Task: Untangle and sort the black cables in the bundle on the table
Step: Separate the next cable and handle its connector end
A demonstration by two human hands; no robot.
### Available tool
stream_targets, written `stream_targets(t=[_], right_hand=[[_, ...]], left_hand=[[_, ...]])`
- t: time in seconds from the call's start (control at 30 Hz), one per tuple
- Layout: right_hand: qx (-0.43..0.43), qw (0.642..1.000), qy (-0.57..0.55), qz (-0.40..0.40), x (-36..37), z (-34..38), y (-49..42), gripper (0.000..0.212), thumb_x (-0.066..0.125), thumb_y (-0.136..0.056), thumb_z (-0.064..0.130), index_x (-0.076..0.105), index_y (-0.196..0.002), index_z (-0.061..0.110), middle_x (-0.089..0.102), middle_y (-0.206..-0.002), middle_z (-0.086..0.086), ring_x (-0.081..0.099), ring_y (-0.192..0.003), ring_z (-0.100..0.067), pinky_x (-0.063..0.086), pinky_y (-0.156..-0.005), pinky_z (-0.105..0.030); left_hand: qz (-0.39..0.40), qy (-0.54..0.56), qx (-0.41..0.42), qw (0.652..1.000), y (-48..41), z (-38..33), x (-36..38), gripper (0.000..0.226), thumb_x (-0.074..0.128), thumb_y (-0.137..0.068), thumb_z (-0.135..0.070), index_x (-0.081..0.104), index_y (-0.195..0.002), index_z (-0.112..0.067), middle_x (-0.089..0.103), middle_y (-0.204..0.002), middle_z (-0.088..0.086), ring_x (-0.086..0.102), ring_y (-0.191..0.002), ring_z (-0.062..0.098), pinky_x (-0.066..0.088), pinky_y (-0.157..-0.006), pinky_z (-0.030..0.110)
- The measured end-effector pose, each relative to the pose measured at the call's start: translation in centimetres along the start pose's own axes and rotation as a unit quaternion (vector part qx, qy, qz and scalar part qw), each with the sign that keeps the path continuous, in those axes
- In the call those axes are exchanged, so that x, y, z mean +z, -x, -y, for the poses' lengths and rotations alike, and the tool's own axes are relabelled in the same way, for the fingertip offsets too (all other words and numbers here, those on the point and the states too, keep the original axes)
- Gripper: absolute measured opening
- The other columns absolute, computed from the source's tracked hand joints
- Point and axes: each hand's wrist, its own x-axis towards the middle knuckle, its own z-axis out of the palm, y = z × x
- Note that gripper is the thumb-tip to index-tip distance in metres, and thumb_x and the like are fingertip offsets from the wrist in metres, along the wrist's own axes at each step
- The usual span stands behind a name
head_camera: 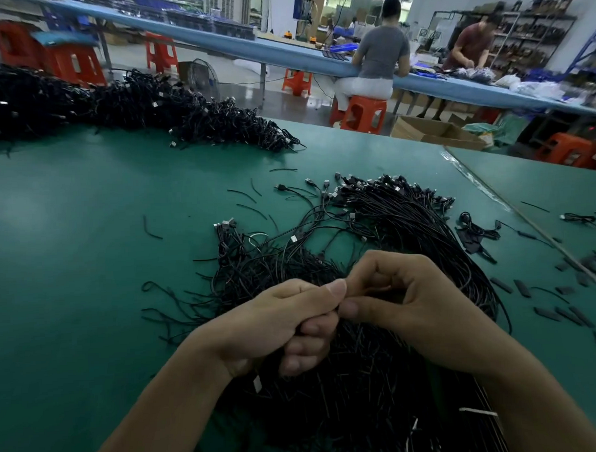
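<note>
A tangled bundle of black cables [348, 387] with small silver plugs lies on the green table [85, 235], spreading from the near edge toward the middle. Both my hands are raised just above it and meet thumb to thumb. My left hand [280, 325] has its fingers curled round a bunch of cables from the bundle. My right hand [409, 296] pinches something thin and dark between thumb and fingers, partly hidden by the fingers. A straighter, combed-out fan of black cables [401, 204] with plugs at its far end lies beyond my hands.
A large heap of black cables [113, 100] runs along the table's far left. Loose black ties and small black sleeves [560, 313] lie scattered at right. Beyond the table stand orange stools [363, 115], a cardboard box [436, 131], and two people at a blue bench.
</note>
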Motion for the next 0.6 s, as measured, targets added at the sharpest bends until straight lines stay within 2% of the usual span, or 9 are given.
stream_targets(t=[0.1, 0.2, 0.27, 0.37, 0.43, 0.5, 0.57, 0.6], right_hand=[[-0.003, 1.000, 0.010, 0.000, 0.0, 0.1, 0.2, 0.007, 0.075, -0.085, 0.023, 0.068, -0.083, 0.021, 0.071, -0.080, -0.001, 0.067, -0.075, -0.010, 0.053, -0.071, -0.022], [0.005, 0.999, 0.048, -0.016, 0.0, 0.2, 0.2, 0.007, 0.073, -0.088, 0.022, 0.067, -0.084, 0.022, 0.074, -0.082, -0.002, 0.072, -0.079, -0.016, 0.059, -0.076, -0.038], [0.011, 0.998, 0.056, -0.017, 0.0, 0.3, 0.1, 0.007, 0.071, -0.091, 0.017, 0.066, -0.085, 0.018, 0.075, -0.081, -0.003, 0.074, -0.078, -0.020, 0.059, -0.078, -0.047], [-0.009, 0.995, 0.090, -0.037, 0.2, 0.6, 0.0, 0.009, 0.071, -0.091, 0.015, 0.065, -0.084, 0.019, 0.075, -0.077, 0.000, 0.073, -0.073, -0.019, 0.058, -0.074, -0.040], [-0.037, 0.990, 0.123, -0.054, 0.3, 0.9, -0.2, 0.010, 0.071, -0.090, 0.014, 0.066, -0.084, 0.019, 0.074, -0.076, 0.007, 0.072, -0.071, -0.012, 0.056, -0.070, -0.024], [-0.054, 0.983, 0.160, -0.067, 0.4, 1.1, -0.4, 0.011, 0.072, -0.089, 0.013, 0.066, -0.083, 0.020, 0.072, -0.074, 0.015, 0.070, -0.071, -0.006, 0.051, -0.066, -0.012], [-0.055, 0.976, 0.194, -0.082, 0.5, 1.1, -0.6, 0.011, 0.074, -0.088, 0.016, 0.066, -0.083, 0.023, 0.070, -0.076, 0.017, 0.069, -0.074, -0.003, 0.049, -0.066, -0.011], [-0.055, 0.974, 0.200, -0.085, 0.6, 1.1, -0.7, 0.010, 0.074, -0.088, 0.017, 0.067, -0.084, 0.023, 0.070, -0.077, 0.017, 0.068, -0.075, -0.003, 0.050, -0.066, -0.013]], left_hand=[[0.028, 0.011, 0.020, 0.999, 0.1, 0.0, 0.0, 0.052, 0.044, -0.101, -0.050, 0.044, -0.056, -0.022, 0.047, -0.047, -0.004, 0.055, -0.047, 0.012, 0.044, -0.049, 0.020], [-0.019, 0.004, 0.024, 1.000, -0.3, 0.2, 0.4, 0.052, 0.043, -0.098, -0.049, 0.048, -0.053, -0.022, 0.057, -0.056, 0.000, 0.063, -0.062, 0.016, 0.049, -0.060, 0.022], [-0.056, -0.019, 0.042, 0.997, -0.8, 0.6, 0.4, 0.055, 0.043, -0.097, -0.050, 0.051, -0.051, -0.022, 0.060, -0.060, 0.002, 0.064, -0.065, 0.015, 0.049, -0.064, 0.021], [-0.087, -0.033, 0.067, 0.993, -0.9, 0.7, 0.4, 0.056, 0.048, -0.095, -0.053, 0.057, -0.051, -0.019, 0.064, -0.062, 0.004, 0.062, -0.059, 0.016, 0.049, -0.063, 0.022], [-0.118, -0.027, 0.088, 0.989, -1.0, 0.7, 0.4, 0.053, 0.053, -0.092, -0.053, 0.062, -0.054, -0.017, 0.067, -0.066, 0.007, 0.060, -0.054, 0.016, 0.050, -0.060, 0.022], [-0.177, -0.071, 0.125, 0.974, -1.3, 0.6, 0.6, 0.053, 0.052, -0.093, -0.051, 0.062, -0.053, -0.017, 0.063, -0.066, 0.005, 0.056, -0.055, 0.018, 0.045, -0.059, 0.023], [-0.240, -0.145, 0.159, 0.947, -1.6, 0.9, 0.5, 0.059, 0.047, -0.098, -0.049, 0.058, -0.050, -0.017, 0.053, -0.067, -0.002, 0.050, -0.063, 0.023, 0.041, -0.063, 0.028], [-0.265, -0.157, 0.168, 0.936, -1.5, 0.6, 0.5, 0.059, 0.045, -0.099, -0.047, 0.057, -0.051, -0.014, 0.050, -0.067, -0.005, 0.050, -0.065, 0.017, 0.041, -0.066, 0.023]])
